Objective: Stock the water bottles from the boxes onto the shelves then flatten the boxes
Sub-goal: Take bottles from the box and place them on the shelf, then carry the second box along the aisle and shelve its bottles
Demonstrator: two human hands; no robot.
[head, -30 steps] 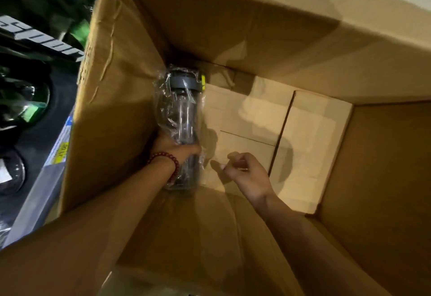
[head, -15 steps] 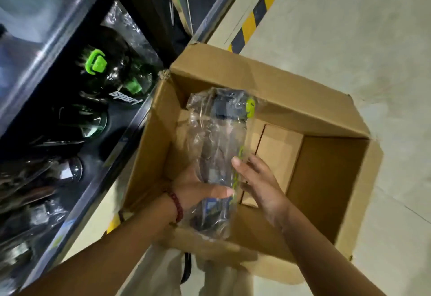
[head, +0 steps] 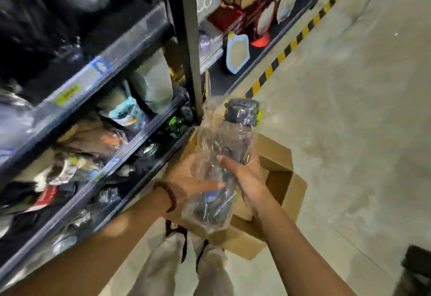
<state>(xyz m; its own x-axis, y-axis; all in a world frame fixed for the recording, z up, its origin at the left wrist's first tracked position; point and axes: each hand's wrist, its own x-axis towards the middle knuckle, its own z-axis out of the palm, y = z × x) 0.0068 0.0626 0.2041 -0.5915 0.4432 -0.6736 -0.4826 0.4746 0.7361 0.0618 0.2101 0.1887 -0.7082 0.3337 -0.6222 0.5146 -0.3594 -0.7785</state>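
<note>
Shelves lie left of my bottle, which both hands, left and right, grasp upright over the box.

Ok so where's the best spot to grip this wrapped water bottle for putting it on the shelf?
Grip the water bottle round its straight mid-body, from the sides, much as the left hand and right hand do now. The body is a plain cylinder held roughly upright, cap away from you. The loose plastic wrap looks slippery, so close the fingers firmly on the bottle itself, probably not on the slack film near the cap.
</note>
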